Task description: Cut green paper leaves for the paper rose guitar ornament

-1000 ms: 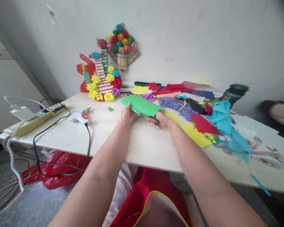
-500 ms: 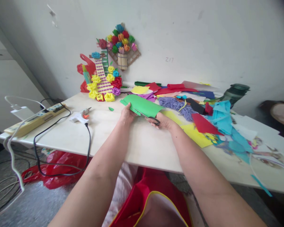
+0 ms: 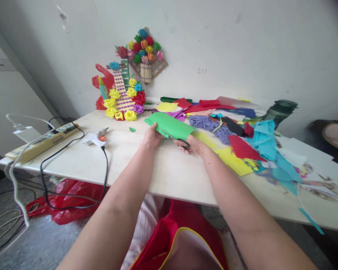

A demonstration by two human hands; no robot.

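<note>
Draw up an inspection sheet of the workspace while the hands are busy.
Surface: pale table, with a small green scrap left of the hands.
Job's things: green sheet, curved, with the scissors at its near edge.
Clutter: purple yarn, yellow paper and blue pieces on the right; white glue gun on the left.
Hands: left holds the sheet; right holds the scissors.
Cables: the glue gun's black cord loops below the table's front edge; a snag risk, I judge.
Surroundings: flower basket craft against the wall; red plastic bag below the table. People nearby: nothing seen.
</note>
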